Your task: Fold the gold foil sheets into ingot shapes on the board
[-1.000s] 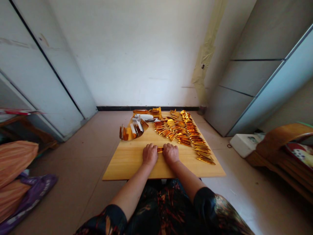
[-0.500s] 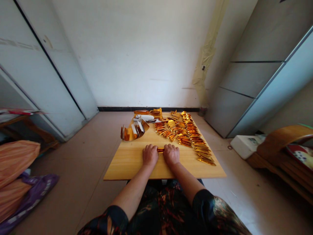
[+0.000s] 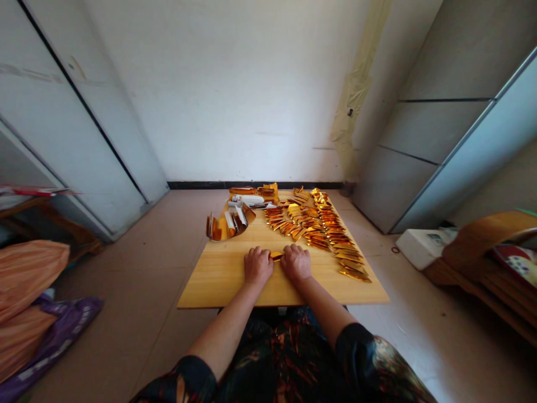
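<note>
Between left hand (image 3: 258, 265) and right hand (image 3: 296, 262), a gold strip (image 3: 276, 256) at its folding

Each hand clasps one end of the gold strip, low over the near half of the wooden tabletop (image 3: 210, 285); a short length shows between the curled fingers, which hide the ends. The step in hand looks like folding or creasing, judging by the folded gold pieces (image 3: 333, 232) spread in rows farther off on the right; curled sheets (image 3: 218, 229) stand at the far left. The next move seems to call for steady, matching pressure from both sides. Against the frame half a second earlier, the strip shows a brighter face and slants slightly, and the right hand sits a touch farther right. Rows and sheets look unchanged.
</note>
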`<act>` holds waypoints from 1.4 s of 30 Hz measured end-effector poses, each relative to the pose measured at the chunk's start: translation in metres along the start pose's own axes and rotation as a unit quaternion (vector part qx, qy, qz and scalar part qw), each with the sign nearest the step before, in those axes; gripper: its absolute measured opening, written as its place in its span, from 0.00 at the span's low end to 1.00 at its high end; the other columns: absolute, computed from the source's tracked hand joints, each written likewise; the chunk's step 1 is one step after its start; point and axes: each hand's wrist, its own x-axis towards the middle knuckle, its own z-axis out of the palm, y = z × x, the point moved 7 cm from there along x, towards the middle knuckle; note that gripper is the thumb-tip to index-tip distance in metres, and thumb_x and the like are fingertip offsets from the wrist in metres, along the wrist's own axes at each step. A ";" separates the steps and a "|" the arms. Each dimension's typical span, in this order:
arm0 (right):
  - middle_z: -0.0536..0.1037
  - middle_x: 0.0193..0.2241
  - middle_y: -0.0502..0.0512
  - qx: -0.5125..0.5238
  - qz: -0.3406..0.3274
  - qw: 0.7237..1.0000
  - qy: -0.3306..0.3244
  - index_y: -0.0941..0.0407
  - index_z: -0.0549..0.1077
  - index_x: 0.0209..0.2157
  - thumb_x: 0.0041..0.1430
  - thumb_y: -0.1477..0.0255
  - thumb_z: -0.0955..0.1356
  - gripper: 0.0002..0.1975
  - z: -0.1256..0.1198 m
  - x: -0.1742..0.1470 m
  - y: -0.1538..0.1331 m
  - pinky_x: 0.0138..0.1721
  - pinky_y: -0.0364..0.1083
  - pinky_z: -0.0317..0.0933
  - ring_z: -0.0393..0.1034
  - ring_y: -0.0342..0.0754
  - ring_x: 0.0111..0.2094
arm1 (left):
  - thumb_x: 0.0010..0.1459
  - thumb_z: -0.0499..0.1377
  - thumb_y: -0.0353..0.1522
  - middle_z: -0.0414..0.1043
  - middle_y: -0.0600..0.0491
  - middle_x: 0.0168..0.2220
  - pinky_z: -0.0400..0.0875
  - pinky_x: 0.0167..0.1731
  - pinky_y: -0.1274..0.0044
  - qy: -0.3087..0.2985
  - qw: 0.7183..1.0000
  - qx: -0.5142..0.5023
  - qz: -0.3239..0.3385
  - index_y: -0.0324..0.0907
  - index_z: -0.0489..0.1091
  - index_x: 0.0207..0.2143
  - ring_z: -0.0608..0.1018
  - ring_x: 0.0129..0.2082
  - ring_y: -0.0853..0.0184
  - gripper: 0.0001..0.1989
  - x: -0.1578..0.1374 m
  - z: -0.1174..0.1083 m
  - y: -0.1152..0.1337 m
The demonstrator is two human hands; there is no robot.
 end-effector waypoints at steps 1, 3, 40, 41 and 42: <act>0.73 0.37 0.57 -0.001 -0.002 1.000 -0.002 0.55 0.69 0.36 0.58 0.70 0.62 0.07 0.000 -0.001 0.000 0.36 0.46 0.50 0.65 0.50 0.39 | 0.57 0.53 0.33 0.69 0.47 0.37 0.60 0.39 0.71 0.000 1.000 -0.001 0.001 0.44 0.73 0.39 0.68 0.42 0.60 0.11 0.000 0.000 0.000; 0.72 0.37 0.57 -0.001 -0.007 1.000 -0.004 0.55 0.69 0.37 0.58 0.69 0.62 0.08 -0.002 -0.002 0.000 0.36 0.46 0.50 0.65 0.50 0.39 | 0.56 0.53 0.33 0.69 0.48 0.37 0.60 0.39 0.70 0.001 1.000 0.000 0.003 0.44 0.73 0.38 0.68 0.42 0.59 0.11 0.000 -0.001 0.001; 0.73 0.34 0.55 0.028 -0.063 0.997 0.021 0.55 0.74 0.33 0.63 0.70 0.61 0.10 -0.004 -0.008 -0.002 0.38 0.47 0.45 0.63 0.46 0.36 | 0.60 0.49 0.34 0.67 0.47 0.38 0.59 0.38 0.69 -0.005 0.998 0.032 0.046 0.46 0.71 0.43 0.66 0.43 0.58 0.14 -0.004 -0.003 0.008; 0.73 0.34 0.55 0.027 -0.062 0.997 0.020 0.55 0.74 0.33 0.63 0.70 0.61 0.10 -0.004 -0.009 -0.002 0.38 0.47 0.45 0.63 0.46 0.36 | 0.60 0.49 0.34 0.67 0.47 0.38 0.59 0.38 0.69 -0.008 0.998 0.035 0.049 0.46 0.71 0.44 0.66 0.42 0.58 0.14 -0.004 -0.003 0.008; 0.73 0.34 0.55 0.025 -0.063 0.998 0.019 0.55 0.74 0.32 0.63 0.70 0.61 0.11 -0.004 -0.009 -0.002 0.38 0.47 0.45 0.63 0.47 0.37 | 0.60 0.48 0.33 0.67 0.47 0.38 0.59 0.38 0.69 -0.011 0.998 0.038 0.051 0.46 0.71 0.45 0.66 0.42 0.58 0.15 -0.004 -0.003 0.008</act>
